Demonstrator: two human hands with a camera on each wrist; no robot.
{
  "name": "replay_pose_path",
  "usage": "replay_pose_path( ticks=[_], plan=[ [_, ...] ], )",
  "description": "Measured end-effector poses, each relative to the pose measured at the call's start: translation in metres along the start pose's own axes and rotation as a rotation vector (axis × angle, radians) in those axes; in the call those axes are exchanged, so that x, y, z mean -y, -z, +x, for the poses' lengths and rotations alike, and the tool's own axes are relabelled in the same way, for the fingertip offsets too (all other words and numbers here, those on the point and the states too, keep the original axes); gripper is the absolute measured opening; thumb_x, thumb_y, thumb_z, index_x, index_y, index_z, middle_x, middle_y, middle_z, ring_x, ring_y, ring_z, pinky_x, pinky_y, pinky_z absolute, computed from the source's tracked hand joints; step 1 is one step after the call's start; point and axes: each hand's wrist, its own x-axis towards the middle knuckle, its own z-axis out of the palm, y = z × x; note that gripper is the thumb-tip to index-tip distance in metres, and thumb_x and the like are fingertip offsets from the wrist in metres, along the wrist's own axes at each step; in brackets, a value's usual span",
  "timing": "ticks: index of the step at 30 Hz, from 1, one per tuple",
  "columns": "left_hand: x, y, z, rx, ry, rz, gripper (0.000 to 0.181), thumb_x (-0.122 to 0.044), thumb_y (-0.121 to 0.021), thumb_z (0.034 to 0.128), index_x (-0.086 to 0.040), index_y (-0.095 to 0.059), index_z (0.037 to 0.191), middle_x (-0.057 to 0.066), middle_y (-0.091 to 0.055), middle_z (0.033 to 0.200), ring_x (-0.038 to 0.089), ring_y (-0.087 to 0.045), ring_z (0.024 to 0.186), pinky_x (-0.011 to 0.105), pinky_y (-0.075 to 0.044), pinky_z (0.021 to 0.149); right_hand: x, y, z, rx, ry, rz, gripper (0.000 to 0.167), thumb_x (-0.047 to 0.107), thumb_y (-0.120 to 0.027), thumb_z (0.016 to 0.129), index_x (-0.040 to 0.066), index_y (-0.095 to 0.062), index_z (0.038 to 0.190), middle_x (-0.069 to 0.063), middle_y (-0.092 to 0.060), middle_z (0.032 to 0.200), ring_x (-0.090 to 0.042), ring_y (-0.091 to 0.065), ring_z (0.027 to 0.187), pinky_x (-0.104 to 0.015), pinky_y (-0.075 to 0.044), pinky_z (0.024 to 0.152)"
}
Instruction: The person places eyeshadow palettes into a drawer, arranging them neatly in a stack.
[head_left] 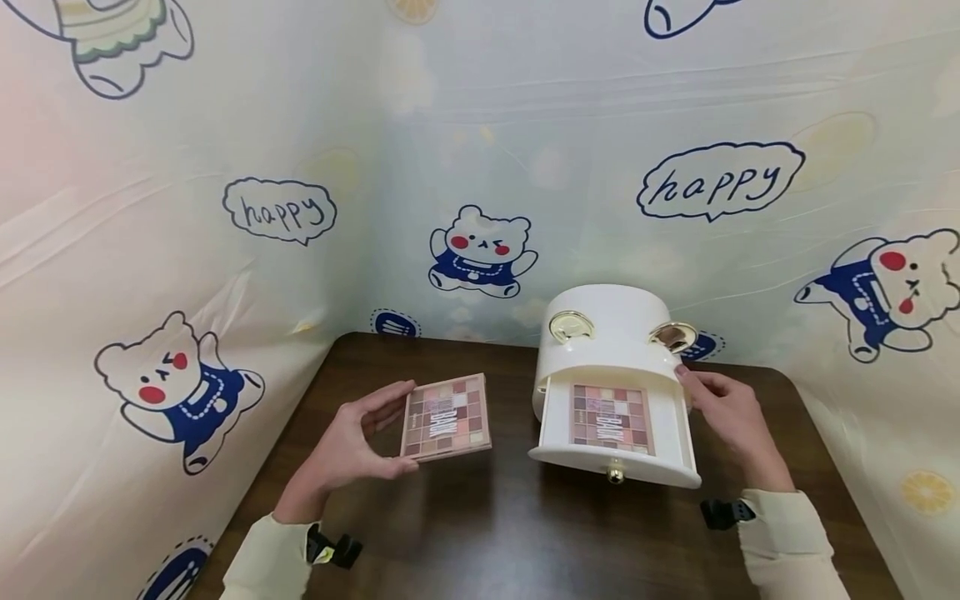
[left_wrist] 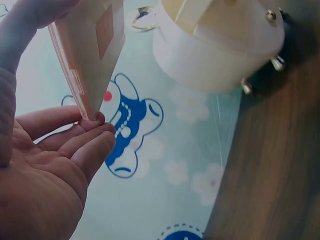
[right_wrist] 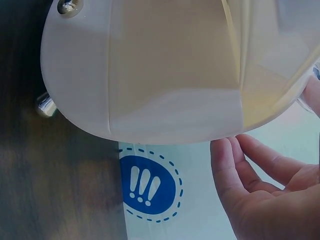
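My left hand (head_left: pixel 348 446) pinches an eyeshadow palette (head_left: pixel 447 417) by its edges, thumb on the near side and fingers on the far one. The palette is held tilted above the table, its checked colour lid facing up. In the left wrist view the palette (left_wrist: pixel 92 55) shows its pale underside and thin pink edge. My right hand (head_left: pixel 731 417) holds the right side of a white rounded drawer box (head_left: pixel 600 325), thumb by its front rim and fingertips against its side. The drawer (head_left: pixel 667 417) is pulled out, and a second, matching palette (head_left: pixel 611 417) lies in it.
Two gold rings (head_left: pixel 572 326) stand on the upper front of the box, like ears. A gold knob (head_left: pixel 615 473) sits on the drawer front. The brown wooden table (head_left: pixel 480 542) is bordered by a printed cloth (head_left: pixel 375 167) at the back and sides.
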Motion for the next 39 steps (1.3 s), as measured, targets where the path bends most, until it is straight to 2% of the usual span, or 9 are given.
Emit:
replay_pose_path(
  ticks=[3, 6, 10, 15, 22, 27, 31, 34, 39],
  plan=[
    [-0.004, -0.005, 0.003, -0.002, -0.007, -0.012, 0.089, -0.016, -0.093, 0.0692, -0.011, -0.050, 0.147, 0.008, -0.050, 0.148, 0.030, -0.053, 0.130, 0.044, -0.044, 0.102, 0.001, 0.000, 0.001, 0.008, 0.006, 0.000, 0.092, 0.072, -0.048, 0.092, -0.004, -0.047, 0.145, -0.030, -0.051, 0.136, -0.041, -0.055, 0.111, -0.058, -0.049, 0.093],
    [-0.009, -0.010, 0.009, 0.002, -0.022, -0.026, 0.087, -0.016, -0.092, 0.0703, -0.009, -0.050, 0.147, 0.011, -0.051, 0.148, 0.030, -0.053, 0.131, 0.041, -0.045, 0.102, 0.002, 0.001, 0.001, 0.006, 0.010, 0.001, 0.092, 0.072, -0.048, 0.092, -0.004, -0.047, 0.145, -0.030, -0.051, 0.136, -0.042, -0.056, 0.111, -0.059, -0.048, 0.094],
    [-0.015, -0.016, 0.018, 0.012, -0.060, -0.061, 0.087, -0.015, -0.091, 0.0704, -0.003, -0.050, 0.146, 0.016, -0.051, 0.147, 0.031, -0.054, 0.130, 0.036, -0.045, 0.101, 0.001, 0.001, 0.001, 0.001, 0.020, 0.004, 0.089, 0.069, -0.049, 0.094, -0.005, -0.048, 0.143, -0.031, -0.051, 0.136, -0.042, -0.057, 0.110, -0.058, -0.049, 0.094],
    [-0.020, -0.026, 0.026, 0.030, -0.104, -0.110, 0.086, -0.014, -0.091, 0.0710, -0.001, -0.050, 0.145, 0.016, -0.052, 0.145, 0.031, -0.054, 0.130, 0.040, -0.045, 0.101, 0.000, -0.002, 0.000, 0.008, -0.001, 0.016, 0.090, 0.070, -0.048, 0.094, -0.004, -0.046, 0.145, -0.030, -0.049, 0.138, -0.043, -0.054, 0.113, -0.060, -0.047, 0.097],
    [-0.025, -0.046, 0.037, 0.030, -0.107, -0.183, 0.084, -0.014, -0.090, 0.0720, 0.000, -0.051, 0.145, 0.014, -0.052, 0.146, 0.031, -0.055, 0.129, 0.044, -0.044, 0.102, -0.001, -0.002, -0.002, 0.011, -0.019, 0.027, 0.090, 0.070, -0.048, 0.094, -0.003, -0.046, 0.146, -0.030, -0.048, 0.139, -0.042, -0.053, 0.114, -0.060, -0.046, 0.097],
    [-0.031, -0.057, 0.048, 0.035, -0.138, -0.230, 0.084, -0.014, -0.090, 0.0729, 0.001, -0.050, 0.145, 0.014, -0.051, 0.147, 0.032, -0.053, 0.131, 0.040, -0.043, 0.103, 0.001, -0.001, -0.001, -0.006, -0.004, 0.029, 0.089, 0.069, -0.048, 0.094, -0.004, -0.047, 0.145, -0.030, -0.049, 0.138, -0.042, -0.054, 0.113, -0.059, -0.046, 0.097],
    [-0.036, -0.065, 0.055, 0.040, -0.157, -0.257, 0.082, -0.016, -0.089, 0.0745, 0.001, -0.050, 0.145, 0.013, -0.052, 0.147, 0.031, -0.052, 0.132, 0.044, -0.043, 0.104, 0.001, -0.001, -0.001, 0.000, -0.011, 0.029, 0.089, 0.069, -0.049, 0.094, -0.003, -0.047, 0.145, -0.030, -0.049, 0.139, -0.043, -0.054, 0.114, -0.061, -0.046, 0.098],
    [-0.038, -0.071, 0.059, 0.041, -0.157, -0.264, 0.082, -0.017, -0.090, 0.0747, 0.000, -0.051, 0.145, 0.012, -0.052, 0.146, 0.029, -0.053, 0.131, 0.047, -0.043, 0.103, 0.001, -0.001, -0.001, 0.003, -0.013, 0.030, 0.089, 0.069, -0.049, 0.094, -0.004, -0.046, 0.146, -0.030, -0.048, 0.140, -0.044, -0.054, 0.115, -0.062, -0.045, 0.099],
    [-0.041, -0.082, 0.066, 0.052, -0.130, -0.253, 0.083, -0.018, -0.091, 0.0729, -0.005, -0.052, 0.145, 0.010, -0.053, 0.146, 0.027, -0.055, 0.129, 0.043, -0.045, 0.102, 0.002, -0.001, -0.001, -0.001, -0.011, 0.025, 0.089, 0.069, -0.048, 0.094, -0.004, -0.045, 0.146, -0.030, -0.047, 0.140, -0.044, -0.053, 0.115, -0.062, -0.045, 0.099]
  ],
)
